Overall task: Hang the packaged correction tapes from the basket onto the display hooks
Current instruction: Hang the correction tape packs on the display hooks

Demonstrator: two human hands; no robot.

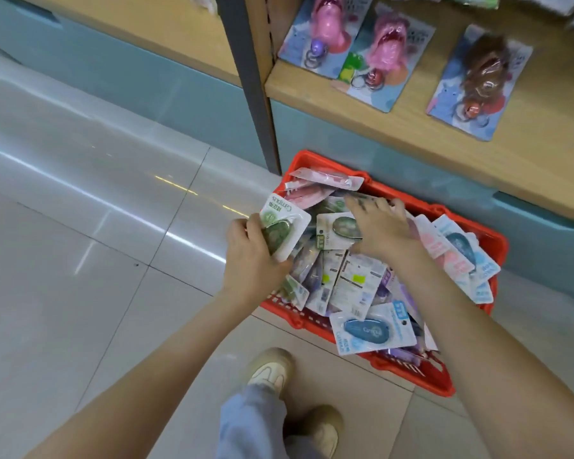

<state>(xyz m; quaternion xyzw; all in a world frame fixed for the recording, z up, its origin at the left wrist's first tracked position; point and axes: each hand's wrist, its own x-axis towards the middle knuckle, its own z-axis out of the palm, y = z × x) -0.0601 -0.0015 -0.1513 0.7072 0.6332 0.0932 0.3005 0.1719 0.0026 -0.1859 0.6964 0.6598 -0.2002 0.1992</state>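
left hand gripped a green tape pack above the pile, likely collecting matches. right hand, just beside it, lay flat-fingered and holding nothing on more packs in the red basket, probably sifting.

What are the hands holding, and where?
The left hand grips a green tape pack by one side edge. The right hand rests flat on the pile in the basket, gripping nothing.

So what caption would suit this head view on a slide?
Left hand holds a green tape pack while the right hand reaches into the red basket on the floor.
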